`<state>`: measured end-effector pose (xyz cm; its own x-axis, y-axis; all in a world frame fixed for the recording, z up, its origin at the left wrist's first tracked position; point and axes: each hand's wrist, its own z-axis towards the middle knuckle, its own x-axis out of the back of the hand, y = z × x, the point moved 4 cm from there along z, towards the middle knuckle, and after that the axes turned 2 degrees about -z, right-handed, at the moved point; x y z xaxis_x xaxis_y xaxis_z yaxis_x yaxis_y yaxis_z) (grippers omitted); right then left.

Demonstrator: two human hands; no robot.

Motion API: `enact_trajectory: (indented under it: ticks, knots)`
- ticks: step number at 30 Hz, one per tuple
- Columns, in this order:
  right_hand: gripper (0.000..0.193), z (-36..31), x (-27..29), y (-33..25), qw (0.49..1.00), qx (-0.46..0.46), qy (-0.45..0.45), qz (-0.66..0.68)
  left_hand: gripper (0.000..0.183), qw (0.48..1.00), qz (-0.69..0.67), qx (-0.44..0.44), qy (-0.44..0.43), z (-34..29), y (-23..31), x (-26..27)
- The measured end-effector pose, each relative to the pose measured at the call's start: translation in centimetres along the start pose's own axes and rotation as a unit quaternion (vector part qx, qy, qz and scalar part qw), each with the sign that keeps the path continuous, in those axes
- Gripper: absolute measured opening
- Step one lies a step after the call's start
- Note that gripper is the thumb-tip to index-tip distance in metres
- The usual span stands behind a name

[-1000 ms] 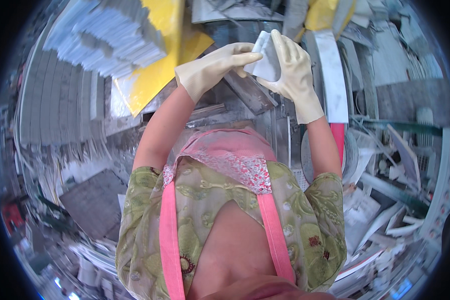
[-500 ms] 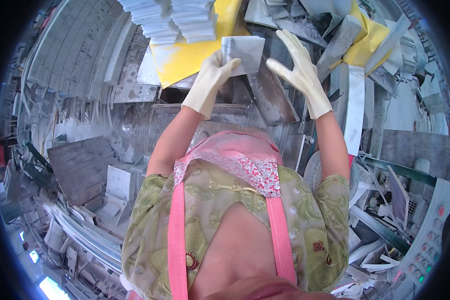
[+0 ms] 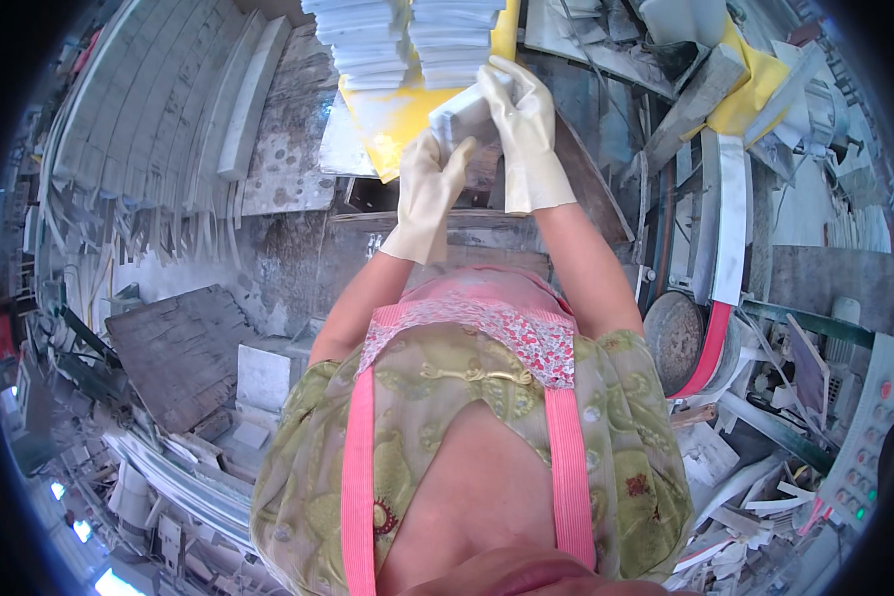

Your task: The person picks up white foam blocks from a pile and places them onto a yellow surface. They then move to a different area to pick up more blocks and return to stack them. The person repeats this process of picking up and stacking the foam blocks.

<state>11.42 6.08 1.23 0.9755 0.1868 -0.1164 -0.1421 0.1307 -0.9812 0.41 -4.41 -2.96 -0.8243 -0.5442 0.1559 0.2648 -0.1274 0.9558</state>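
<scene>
Both my hands wear cream rubber gloves. Between them is a small stack of square pale grey-white tiles (image 3: 459, 115), tilted so that its edges show. My left hand (image 3: 431, 189) grips its lower left end, with the thumb toward me. My right hand (image 3: 524, 124) closes on the upper right end, fingers bent over the edge. Just beyond my hands, two tall piles of thin white tiles (image 3: 368, 48) stand on a yellow sheet (image 3: 379, 117).
Long grey slabs (image 3: 144, 109) lean in a row at the left. A board with a yellow wrap (image 3: 740, 79) lies at the far right. A round grey disc (image 3: 673, 343) is near my right elbow, and a button panel (image 3: 864, 437) stands at the lower right.
My right hand was apart from the tiles with its fingers spread; it has come left onto them. The tile stack has tipped from showing its broad face to showing its edges.
</scene>
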Motion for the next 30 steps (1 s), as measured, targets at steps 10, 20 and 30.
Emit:
enact_trajectory:
  ticks: [10,20,30]
  knots:
    - [0.033,0.6,-3.3,-2.1,0.995,0.039,-0.048,-0.083,0.027,0.983,-0.172,0.057,0.012,1.0,-1.8,2.7]
    - [0.028,0.7,-17.3,-2.1,0.944,0.068,-0.278,-0.163,0.036,0.931,-0.330,0.143,0.063,-1.6,-1.7,11.8]
    - [0.042,-6.9,-28.8,-0.4,0.850,0.065,-0.522,0.010,0.031,0.852,-0.037,0.188,0.488,-8.5,0.0,22.8]
